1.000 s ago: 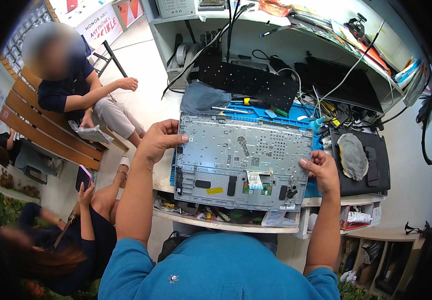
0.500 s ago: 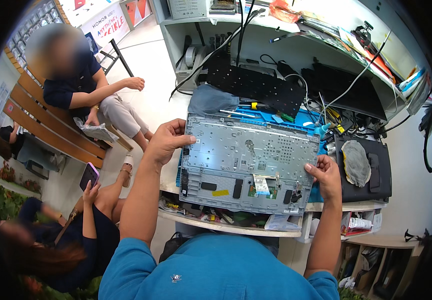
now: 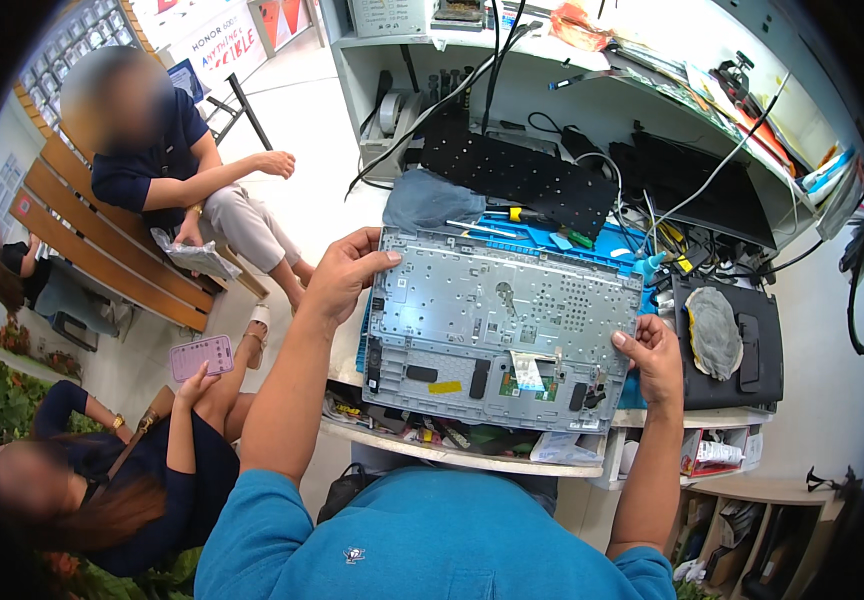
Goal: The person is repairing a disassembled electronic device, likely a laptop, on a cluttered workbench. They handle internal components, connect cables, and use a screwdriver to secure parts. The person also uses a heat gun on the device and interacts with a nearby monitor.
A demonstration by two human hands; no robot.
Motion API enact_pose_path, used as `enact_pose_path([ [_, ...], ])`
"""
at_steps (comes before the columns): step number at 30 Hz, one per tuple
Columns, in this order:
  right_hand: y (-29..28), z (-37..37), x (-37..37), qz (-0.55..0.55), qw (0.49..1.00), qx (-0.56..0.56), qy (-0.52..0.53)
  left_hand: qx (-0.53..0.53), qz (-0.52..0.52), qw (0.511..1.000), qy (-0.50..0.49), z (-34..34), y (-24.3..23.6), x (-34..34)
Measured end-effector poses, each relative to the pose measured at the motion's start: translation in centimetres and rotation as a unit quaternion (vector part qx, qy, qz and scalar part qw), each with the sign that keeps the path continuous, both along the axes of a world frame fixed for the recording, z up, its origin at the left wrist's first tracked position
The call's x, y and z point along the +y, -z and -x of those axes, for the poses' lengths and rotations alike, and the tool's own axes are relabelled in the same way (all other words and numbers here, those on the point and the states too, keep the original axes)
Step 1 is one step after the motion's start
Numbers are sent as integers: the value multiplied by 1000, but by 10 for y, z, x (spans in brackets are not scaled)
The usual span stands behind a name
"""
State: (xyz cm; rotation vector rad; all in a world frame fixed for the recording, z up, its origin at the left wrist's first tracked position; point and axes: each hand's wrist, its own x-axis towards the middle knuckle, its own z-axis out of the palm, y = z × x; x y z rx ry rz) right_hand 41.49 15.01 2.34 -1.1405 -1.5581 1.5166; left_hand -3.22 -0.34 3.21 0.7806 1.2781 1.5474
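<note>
The left hand (image 3: 350,275) grips a grey metal laptop panel (image 3: 462,318) at its 10 o'clock corner, thumb pressed on the upper face and the other fingers curled behind the edge. The right hand (image 3: 654,360) pinches the 3 o'clock edge likewise, thumb on top, its fingers mostly hidden; both hands are closed only as far as the thin panel allows. The panel is in front of the person's torso, over the near edge of the workbench; whether its underside touches anything cannot be told. On its face, a yellow strip (image 3: 445,387) lies toward 7 o'clock and a white ribbon cable (image 3: 527,372) toward 5 o'clock, partly over a green circuit board (image 3: 550,385). Around the panel, a grey cloth (image 3: 432,200) sits at 11 o'clock, a perforated black sheet (image 3: 522,175) at 12 and a blue mat (image 3: 612,243) at 1. At 3 o'clock, beyond the right hand, a grey oval pad (image 3: 714,335) rests on a flat black case (image 3: 747,390). A seated person's pink phone (image 3: 202,358) shows at 9 o'clock, well apart.
</note>
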Motion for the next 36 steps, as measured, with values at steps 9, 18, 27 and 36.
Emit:
enact_pose_path([
  [9,-2,2,-2,-6,1000,-4,0,-113,-29,993,13,0,13,6],
  [18,-4,2,-4,-10,1000,-4,-2,-129,-37,991,3,-4,11,6],
  [27,-3,2,-4,-7,1000,-6,-5,-85,-37,995,-24,-7,17,8],
  [36,-5,3,-6,-13,1000,2,-6,-72,-17,997,-31,-16,13,10],
])
